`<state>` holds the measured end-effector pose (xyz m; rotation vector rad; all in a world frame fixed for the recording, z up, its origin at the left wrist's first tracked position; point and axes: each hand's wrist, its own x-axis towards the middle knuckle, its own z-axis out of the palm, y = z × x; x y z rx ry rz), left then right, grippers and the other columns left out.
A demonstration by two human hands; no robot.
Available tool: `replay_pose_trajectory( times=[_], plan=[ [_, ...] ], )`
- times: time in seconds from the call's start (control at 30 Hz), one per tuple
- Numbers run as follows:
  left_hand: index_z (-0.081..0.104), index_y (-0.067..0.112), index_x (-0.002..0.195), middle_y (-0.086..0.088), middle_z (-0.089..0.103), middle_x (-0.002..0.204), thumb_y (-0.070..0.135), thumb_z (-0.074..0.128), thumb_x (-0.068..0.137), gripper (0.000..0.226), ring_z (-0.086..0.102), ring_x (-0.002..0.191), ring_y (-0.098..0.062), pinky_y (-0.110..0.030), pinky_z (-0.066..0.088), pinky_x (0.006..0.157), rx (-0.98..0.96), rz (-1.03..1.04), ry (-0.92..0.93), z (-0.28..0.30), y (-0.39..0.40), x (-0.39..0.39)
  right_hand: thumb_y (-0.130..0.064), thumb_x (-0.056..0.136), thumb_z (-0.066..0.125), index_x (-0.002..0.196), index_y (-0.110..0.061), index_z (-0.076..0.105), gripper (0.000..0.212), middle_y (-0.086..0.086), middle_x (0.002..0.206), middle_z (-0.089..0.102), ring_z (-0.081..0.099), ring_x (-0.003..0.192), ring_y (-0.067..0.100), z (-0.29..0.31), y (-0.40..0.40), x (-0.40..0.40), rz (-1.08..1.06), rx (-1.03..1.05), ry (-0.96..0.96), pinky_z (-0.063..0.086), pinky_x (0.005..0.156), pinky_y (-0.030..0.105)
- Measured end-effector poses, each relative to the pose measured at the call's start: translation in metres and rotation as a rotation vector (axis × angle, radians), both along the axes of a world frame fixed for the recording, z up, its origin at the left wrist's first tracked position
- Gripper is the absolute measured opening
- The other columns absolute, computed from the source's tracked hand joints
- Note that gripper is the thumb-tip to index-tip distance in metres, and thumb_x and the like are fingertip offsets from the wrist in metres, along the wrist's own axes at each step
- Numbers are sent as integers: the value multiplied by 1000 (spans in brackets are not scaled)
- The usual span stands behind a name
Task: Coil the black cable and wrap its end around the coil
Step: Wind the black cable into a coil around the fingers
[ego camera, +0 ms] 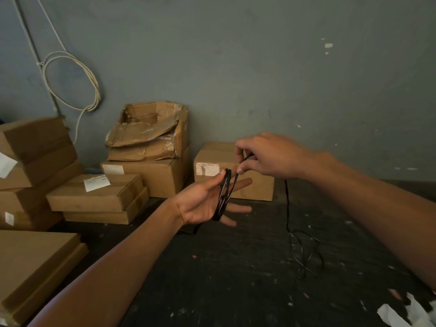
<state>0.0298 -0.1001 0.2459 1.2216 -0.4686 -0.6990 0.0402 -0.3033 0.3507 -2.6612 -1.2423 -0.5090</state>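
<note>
Black cable [223, 197] looped around left hand [203, 204], pinched by right hand [262, 154]

Thin black cable [224, 197], several glossy loops wound across an open palm at frame centre, running thumb to little finger. One strand rises up-right, then hangs down to a loose tangle on the dark floor, lower right.

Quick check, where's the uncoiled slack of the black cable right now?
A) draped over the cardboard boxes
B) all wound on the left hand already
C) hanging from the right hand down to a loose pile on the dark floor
C: from the right hand the black cable drops to a loose tangle on the floor, while only a few loops sit around the left hand.
</note>
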Motion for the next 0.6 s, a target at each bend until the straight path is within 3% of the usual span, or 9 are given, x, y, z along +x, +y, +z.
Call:
replay_pose_trajectory(
  times=[0.1, 0.27, 0.4, 0.47, 0.6],
  plan=[
    [43, 50, 140, 7, 41, 155, 54, 42, 98, 42, 44, 135, -47, -78, 16, 107, 34, -30, 16, 3, -1, -3, -35, 86, 68, 88, -29, 58, 13, -15, 80, 60, 54, 73, 5, 0, -1, 5, 62, 15, -25, 41, 58, 29],
    [33, 48, 147, 6, 37, 158, 53, 38, 100, 48, 39, 137, -48, -77, 22, 106, 58, -105, 22, 7, -2, -9, -29, 88, 68, 88, -27, 59, 10, -18, 77, 57, 53, 71, 3, 2, -3, 12, 132, 47, -30, 37, 57, 26],
    [30, 46, 149, 3, 33, 160, 50, 35, 102, 48, 30, 140, -49, -74, 24, 105, 12, -259, 35, 13, -3, -14, -26, 88, 68, 86, -27, 62, 6, -9, 73, 62, 55, 65, 8, -4, -12, 22, 151, 217, 177, 42, 58, 29],
    [30, 43, 150, 2, 34, 159, 48, 33, 103, 48, 28, 141, -49, -73, 22, 105, -19, -299, 45, 14, -4, -17, -26, 90, 65, 85, -29, 63, 7, -5, 74, 64, 53, 61, 3, -18, -15, 26, 160, 286, 261, 42, 59, 29],
    [32, 41, 150, 4, 38, 157, 48, 31, 102, 49, 28, 140, -47, -74, 20, 104, -98, -332, 7, 16, -6, -18, -9, 99, 49, 95, -24, 66, 22, -3, 80, 64, 58, 66, -3, -60, -16, 23, 249, 477, 443, 45, 60, 19]
  ],
)
